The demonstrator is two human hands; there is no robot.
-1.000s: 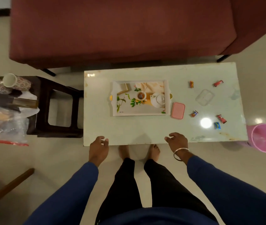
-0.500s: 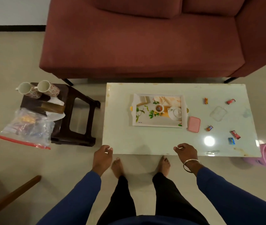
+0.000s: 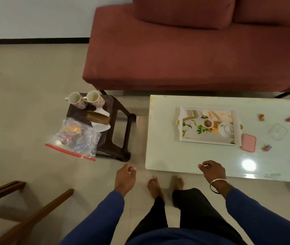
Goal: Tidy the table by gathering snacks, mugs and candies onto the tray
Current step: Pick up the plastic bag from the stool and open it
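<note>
You stand facing a maroon sofa (image 3: pixel 193 55), and in front of it lies the pale glossy surface (image 3: pixel 167 152). To its left a dark stool (image 3: pixel 121 124) carries two floral mugs (image 3: pixel 85 99) lying on their sides at its far edge, with a clear snack bag (image 3: pixel 75 140) with a red seal hanging over its near edge. On the surface the printed tray (image 3: pixel 236 128) sits toward the far side, nothing loaded on it. A pink lid (image 3: pixel 249 143) touches the tray's right near corner, and a clear container (image 3: pixel 277 131) lies further right. Wrapped candies (image 3: pixel 267 148) are scattered around that container, well apart from one another.

Your arms, in blue sleeves, reach forward and down. Your left hand (image 3: pixel 124 179) hovers over the floor just off the surface's near left corner, palm down, fingers loosely curled, holding nothing. Your right hand (image 3: pixel 213 171), a bangle (image 3: pixel 219 185) on its wrist, is at the near edge of the surface, fingers curled loosely with nothing in them; whether it touches the edge you cannot tell
</note>
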